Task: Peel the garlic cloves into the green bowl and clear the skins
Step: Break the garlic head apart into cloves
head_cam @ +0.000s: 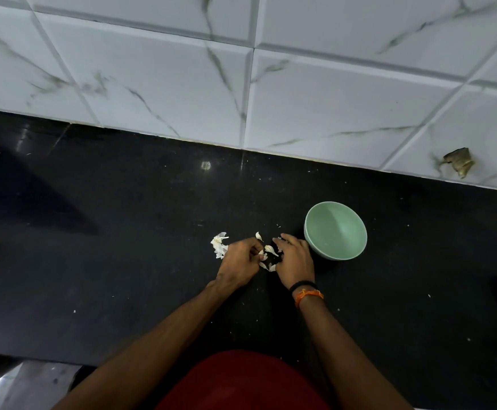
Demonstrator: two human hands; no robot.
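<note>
Red shirt (241, 383) at bottom of frame, nearest cam, w/ both forearms reaching fwd over the black countertop (123, 276). Counter's near edge runs along bottom left, steel surface (10, 386) below it; far edge meets the white marble-look tile wall (182, 69). Open counter left of the hands and right of the bowl, only tiny skin flecks there. Left hand (240, 261) fingers curled, pinching a small garlic piece (261, 254) at the tips. Right hand (294, 261) knuckles up, fingers bent down onto the counter; can't tell if it holds anything. Hands close together, a narrow gap between them. Right wrist: 1 black band (302, 284), 1 orange thread (308, 295). Green bowl (335, 230), 1 pc, upright, just beside right hand on its far-right side, looks empty. Garlic skins: 1 pile (219, 245) just left of left hand, approx 4 loose bits (270, 250) between the hands.
</note>
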